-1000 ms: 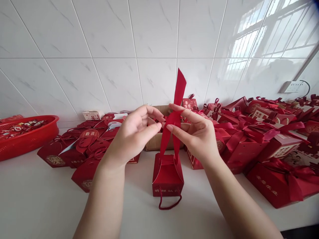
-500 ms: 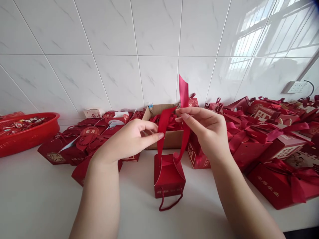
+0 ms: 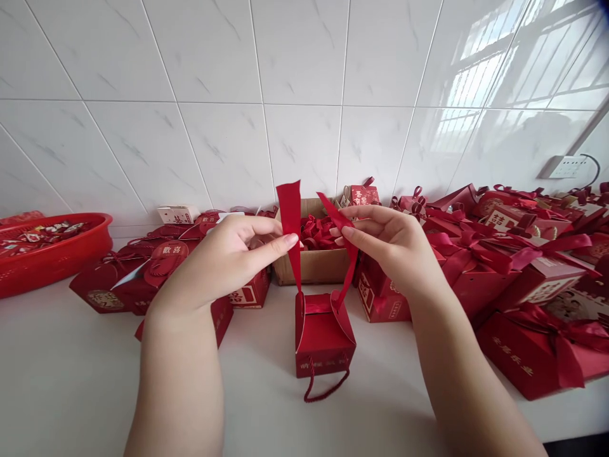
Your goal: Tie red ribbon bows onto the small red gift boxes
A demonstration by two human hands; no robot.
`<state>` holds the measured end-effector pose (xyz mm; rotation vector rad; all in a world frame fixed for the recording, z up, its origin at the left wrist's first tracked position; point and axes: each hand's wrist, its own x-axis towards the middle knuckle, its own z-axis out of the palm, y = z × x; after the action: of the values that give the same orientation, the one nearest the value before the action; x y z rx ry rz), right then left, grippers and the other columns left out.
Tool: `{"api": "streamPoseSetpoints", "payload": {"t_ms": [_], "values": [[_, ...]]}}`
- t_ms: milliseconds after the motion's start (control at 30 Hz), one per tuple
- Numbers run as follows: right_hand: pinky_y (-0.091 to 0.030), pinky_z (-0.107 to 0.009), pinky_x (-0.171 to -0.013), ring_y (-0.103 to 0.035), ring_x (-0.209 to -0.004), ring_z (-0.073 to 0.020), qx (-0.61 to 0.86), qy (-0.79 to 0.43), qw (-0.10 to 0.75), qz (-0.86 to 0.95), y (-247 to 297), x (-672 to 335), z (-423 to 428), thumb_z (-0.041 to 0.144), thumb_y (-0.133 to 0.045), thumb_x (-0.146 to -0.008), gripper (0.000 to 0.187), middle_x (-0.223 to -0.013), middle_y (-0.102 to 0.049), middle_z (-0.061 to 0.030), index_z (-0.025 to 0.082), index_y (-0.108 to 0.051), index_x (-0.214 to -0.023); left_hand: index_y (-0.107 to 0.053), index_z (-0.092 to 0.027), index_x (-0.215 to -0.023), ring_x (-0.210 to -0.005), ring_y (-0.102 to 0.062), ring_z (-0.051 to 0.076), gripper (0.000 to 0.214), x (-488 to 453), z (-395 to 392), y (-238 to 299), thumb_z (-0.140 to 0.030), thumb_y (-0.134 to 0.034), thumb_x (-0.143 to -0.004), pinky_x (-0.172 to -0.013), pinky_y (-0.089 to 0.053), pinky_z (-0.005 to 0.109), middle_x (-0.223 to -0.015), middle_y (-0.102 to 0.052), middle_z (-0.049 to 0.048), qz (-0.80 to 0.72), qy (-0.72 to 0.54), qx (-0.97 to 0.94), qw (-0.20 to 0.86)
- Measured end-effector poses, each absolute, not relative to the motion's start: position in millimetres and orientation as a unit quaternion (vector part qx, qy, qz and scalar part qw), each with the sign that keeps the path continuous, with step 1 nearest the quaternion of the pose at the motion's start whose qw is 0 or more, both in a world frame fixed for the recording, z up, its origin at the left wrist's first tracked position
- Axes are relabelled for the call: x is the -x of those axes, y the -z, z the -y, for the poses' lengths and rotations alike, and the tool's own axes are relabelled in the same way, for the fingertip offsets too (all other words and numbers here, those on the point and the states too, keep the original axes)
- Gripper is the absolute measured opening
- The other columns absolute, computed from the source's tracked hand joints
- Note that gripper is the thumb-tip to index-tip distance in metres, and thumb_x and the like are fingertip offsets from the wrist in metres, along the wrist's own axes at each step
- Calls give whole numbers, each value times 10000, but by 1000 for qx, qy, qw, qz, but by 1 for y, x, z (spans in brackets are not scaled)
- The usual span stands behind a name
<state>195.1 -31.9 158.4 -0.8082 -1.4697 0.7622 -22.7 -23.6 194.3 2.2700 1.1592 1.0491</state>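
Observation:
A small red gift box [image 3: 326, 336] sits on the white counter between my forearms, its cord handle [image 3: 327, 395] hanging at the front. Red ribbon [image 3: 288, 206] comes up through both sides of its top. My left hand [image 3: 247, 244] pinches the left end between thumb and fingers, with the tip standing upright above. In my right hand [image 3: 385, 238] the other end is pinched, its tip slanting up to the left. Both lengths are held up above the box, apart from each other.
Behind the box stands a cardboard carton [image 3: 314, 266] full of red ribbon pieces. Red gift boxes crowd the left [image 3: 171, 260] and right [image 3: 537, 355]. A red plastic basket [image 3: 61, 260] with wrapped sweets is far left. A tiled wall [image 3: 214, 139] closes the back.
The two ribbon ends have drawn apart and the right one has come lower. My left hand has moved slightly left and up, its ribbon tip now upright. The box has barely moved.

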Motion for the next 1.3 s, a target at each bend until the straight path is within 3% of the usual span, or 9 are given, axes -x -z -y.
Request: {"api": "streamPoseSetpoints", "payload": {"t_ms": [100,267,467,733,1300], "values": [[-572,-313,-750,-695,-822,-181,346,-331,608,634,-159,-195,33,289,-671,-786,214,-854,-727,-39,183,-678,-971,-650,-218,-620,-547,-502,152,293,22,25,-195,-433,-601,-812,-531,-387,248,-527,-551,-5,-417,-388,-804,170],[-564,-342,-804,-694,-841,-180,336,-337,632,611,-159,-196,35,304,-703,-768,355,-849,-731,-18,220,-639,-1106,-612,-217,-578,-625,-527,170,316,21,26,-196,-422,-599,-818,-601,-422,250,-494,-504,-11,-414,-390,-805,171],[-560,-311,-762,-686,-815,-173,281,-376,650,597,-159,-196,32,289,-694,-775,82,-796,-713,-3,217,-690,-813,-683,-212,-656,-723,-584,195,276,20,25,-196,-422,-600,-816,-667,-448,257,-671,-652,25,-404,-394,-799,210],[-526,-265,-688,-643,-726,-136,311,-360,666,575,-159,-194,31,348,-712,-757,128,-794,-711,-5,228,-739,-794,-707,-219,-775,-784,-605,202,251,14,23,-193,-415,-567,-846,-706,-460,282,-779,-679,29,-398,-393,-790,252],[-538,-282,-652,-671,-706,-160,336,-315,696,551,-159,-194,33,355,-768,-690,133,-737,-723,-10,238,-742,-747,-692,-192,-773,-689,-546,145,144,7,17,-188,-335,-696,-750,-640,-433,248,-723,-628,8,-351,-574,-666,321]]}}
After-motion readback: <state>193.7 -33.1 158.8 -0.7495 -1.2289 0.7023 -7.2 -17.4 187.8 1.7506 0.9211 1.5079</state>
